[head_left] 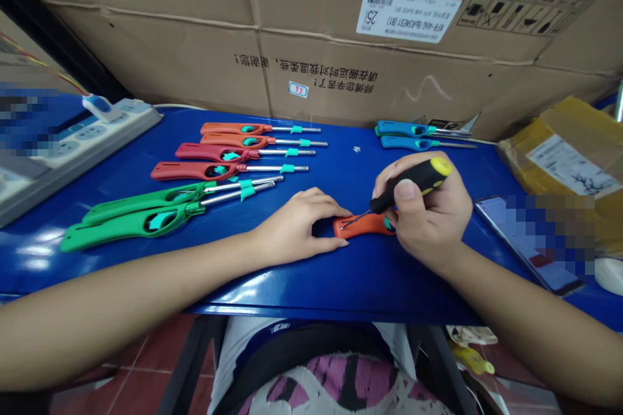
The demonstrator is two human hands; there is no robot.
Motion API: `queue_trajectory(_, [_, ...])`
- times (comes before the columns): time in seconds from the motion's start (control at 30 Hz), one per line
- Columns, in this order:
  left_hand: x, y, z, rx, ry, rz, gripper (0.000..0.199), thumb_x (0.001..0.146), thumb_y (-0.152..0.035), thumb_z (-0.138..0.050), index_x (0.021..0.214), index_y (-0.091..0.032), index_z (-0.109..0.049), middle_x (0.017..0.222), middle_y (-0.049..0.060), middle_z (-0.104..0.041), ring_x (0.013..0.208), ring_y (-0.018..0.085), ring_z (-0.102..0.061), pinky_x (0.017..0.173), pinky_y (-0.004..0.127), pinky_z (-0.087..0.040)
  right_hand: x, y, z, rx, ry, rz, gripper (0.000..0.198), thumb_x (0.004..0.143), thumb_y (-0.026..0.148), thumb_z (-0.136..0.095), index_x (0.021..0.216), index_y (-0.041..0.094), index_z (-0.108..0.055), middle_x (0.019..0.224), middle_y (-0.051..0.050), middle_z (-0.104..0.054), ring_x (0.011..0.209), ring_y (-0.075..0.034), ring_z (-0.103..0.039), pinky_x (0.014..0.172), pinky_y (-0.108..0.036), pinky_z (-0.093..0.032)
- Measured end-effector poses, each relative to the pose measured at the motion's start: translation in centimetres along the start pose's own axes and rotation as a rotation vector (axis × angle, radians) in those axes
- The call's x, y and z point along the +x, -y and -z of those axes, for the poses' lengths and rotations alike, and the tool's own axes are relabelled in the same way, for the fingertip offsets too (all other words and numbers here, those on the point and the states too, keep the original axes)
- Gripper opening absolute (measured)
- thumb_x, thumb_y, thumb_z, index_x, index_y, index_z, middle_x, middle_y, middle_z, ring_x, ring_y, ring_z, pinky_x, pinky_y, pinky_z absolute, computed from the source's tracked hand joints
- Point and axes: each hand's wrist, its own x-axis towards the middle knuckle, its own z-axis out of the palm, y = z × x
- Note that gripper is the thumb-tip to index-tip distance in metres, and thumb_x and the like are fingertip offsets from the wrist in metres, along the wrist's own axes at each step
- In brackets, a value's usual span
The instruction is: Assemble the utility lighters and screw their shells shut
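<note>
An orange long-nosed gas lighter (361, 225) lies flat on the blue table, its nozzle end hidden behind my right hand. My left hand (304, 224) steadies the handle's end, thumb and forefinger at its two sides. A black and yellow screwdriver (406, 185) is wrapped in my right hand (433, 224). Its thin shaft slants down left, and the tip meets the handle near its end. On the left lie several similar lighters: green (131, 224), red (189, 171) and orange (233, 128), with teal triggers and teal pieces on their metal tubes.
Blue lighters (406, 142) lie at the back right. A large cardboard box (195, 32) stands behind the table (302, 285). A power strip (73, 149) sits at left; a phone (516, 240) and a taped parcel (545, 136) are at right. Small white bits (357, 149) lie mid-table.
</note>
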Motion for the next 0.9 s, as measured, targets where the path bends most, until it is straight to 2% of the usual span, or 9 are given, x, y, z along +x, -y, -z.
queue_trajectory(0.27, [0.02,0.08,0.0,0.002,-0.002,-0.018,0.036,0.086,-0.031,-0.079,0.117,-0.015,-0.071,0.108,0.007,-0.075,0.099,0.022,-0.064,0.093,0.038,-0.049,0.28,-0.55,0.09,0.01,0.03,0.063,0.014,0.098,0.039,-0.061,0.098,0.025,-0.058,0.078,0.001,-0.063,0.058,-0.012,-0.06,0.051,-0.027,-0.051])
queue_trajectory(0.43, [-0.04,0.03,0.04,0.004,0.002,-0.022,0.036,0.087,-0.03,-0.079,0.117,-0.014,-0.071,0.108,0.007,-0.075,0.099,0.021,-0.064,0.093,0.037,-0.048,0.44,-0.64,0.15,0.021,0.054,0.039,0.014,0.098,0.038,-0.061,0.098,0.024,-0.056,0.079,0.002,-0.063,0.056,-0.01,-0.058,0.047,-0.023,-0.048])
queue_trajectory(0.9, [-0.07,0.08,0.05,-0.003,0.004,-0.014,0.037,0.086,-0.03,-0.079,0.118,-0.014,-0.071,0.11,0.007,-0.075,0.101,0.022,-0.064,0.094,0.038,-0.049,0.48,-0.43,0.37,-0.003,0.049,0.09,0.013,0.098,0.037,-0.062,0.097,0.024,-0.059,0.081,0.0,-0.064,0.063,-0.012,-0.063,0.053,-0.024,-0.053])
